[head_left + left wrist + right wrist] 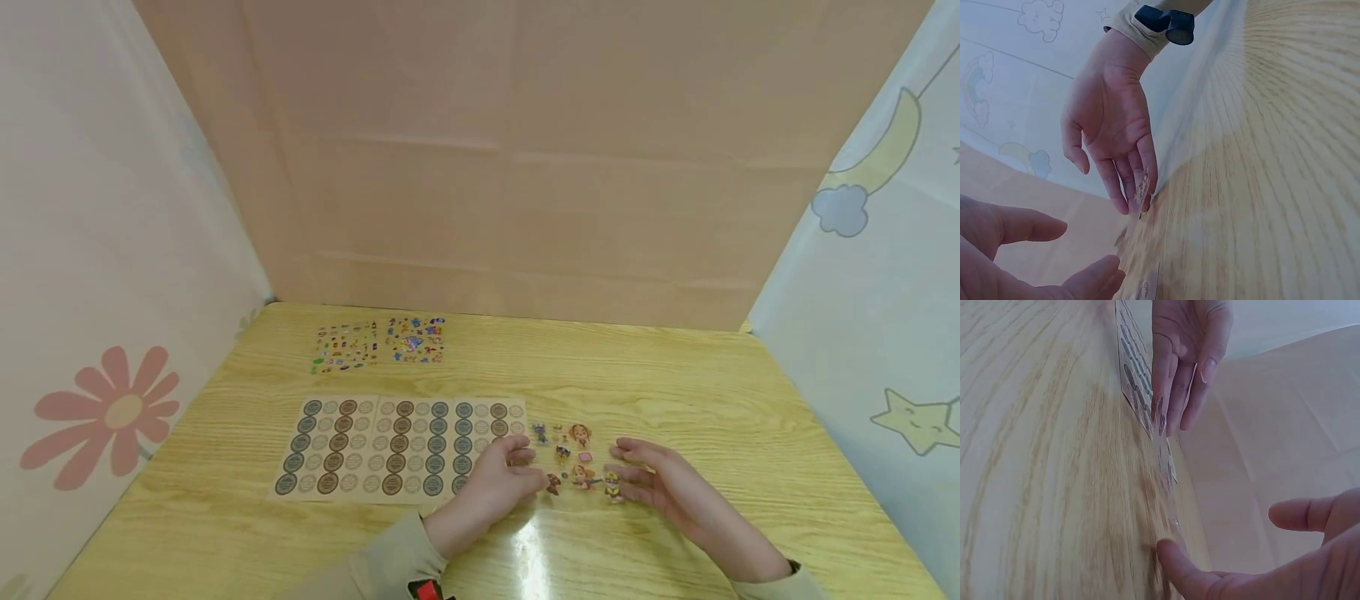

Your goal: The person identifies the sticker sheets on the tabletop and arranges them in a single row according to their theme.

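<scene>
A clear sheet of cartoon puppy stickers point(584, 457) lies at the right of the table, between the two hands. Beside its left edge is the left hand point(491, 483), fingers relaxed and slightly bent, near the sheets of round labels point(405, 446). At the sticker sheet's right edge the right hand point(667, 483) has its fingers extended, the fingertips at the edge. In the left wrist view the right hand point(1113, 125) hangs with loose fingers touching the raised edge of the clear sheet point(1141, 190). The right wrist view shows the left hand point(1188, 356) with fingertips at the opposite edge.
Two small sticker sheets, one on the left point(345, 348) and one beside it point(416, 340), lie toward the back left of the wooden table point(637, 367). A plain backdrop point(510, 167) stands behind, with patterned side panels at left point(90, 250) and right point(892, 275).
</scene>
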`<act>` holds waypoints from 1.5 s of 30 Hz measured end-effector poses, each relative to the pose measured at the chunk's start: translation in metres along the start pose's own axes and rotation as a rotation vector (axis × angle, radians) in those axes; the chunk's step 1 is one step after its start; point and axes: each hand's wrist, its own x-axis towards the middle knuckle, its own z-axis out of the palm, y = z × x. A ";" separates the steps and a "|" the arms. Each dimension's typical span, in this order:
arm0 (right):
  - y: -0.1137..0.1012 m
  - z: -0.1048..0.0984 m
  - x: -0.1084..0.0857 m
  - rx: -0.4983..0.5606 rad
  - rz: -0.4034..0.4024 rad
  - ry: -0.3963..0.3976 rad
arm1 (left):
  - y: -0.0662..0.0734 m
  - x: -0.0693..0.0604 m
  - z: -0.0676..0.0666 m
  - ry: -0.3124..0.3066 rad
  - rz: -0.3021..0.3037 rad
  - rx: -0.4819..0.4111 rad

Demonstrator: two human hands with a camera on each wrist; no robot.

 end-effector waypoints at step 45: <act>-0.017 0.013 -0.009 -0.163 -0.100 0.043 | 0.010 -0.001 -0.035 -0.032 0.007 -0.072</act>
